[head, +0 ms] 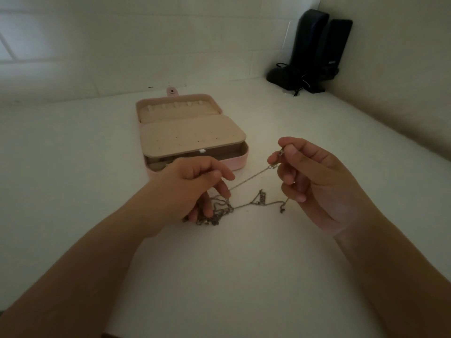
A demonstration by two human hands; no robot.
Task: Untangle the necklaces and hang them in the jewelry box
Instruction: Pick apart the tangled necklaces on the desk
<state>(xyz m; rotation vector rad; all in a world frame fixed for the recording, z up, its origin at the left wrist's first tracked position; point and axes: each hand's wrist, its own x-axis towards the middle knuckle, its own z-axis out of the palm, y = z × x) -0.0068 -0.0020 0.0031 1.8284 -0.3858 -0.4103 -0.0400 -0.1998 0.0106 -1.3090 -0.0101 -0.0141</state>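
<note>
Untangling in progress: right hand (314, 181) pinches a chain clasp (281, 153), left hand (195, 189) grips the tangled necklaces (214, 213) at frame centre. Next: draw 1 chain free (hooks in pink jewelry box (240, 158) unused).

The left hand (195, 189) hides part of the tangled necklaces (214, 213).

Home desk corner: white tabletop (219, 276), plain walls, black speakers (317, 50), pink jewelry box (190, 132).

Both hands pinching tangled necklaces (220, 211)
</note>
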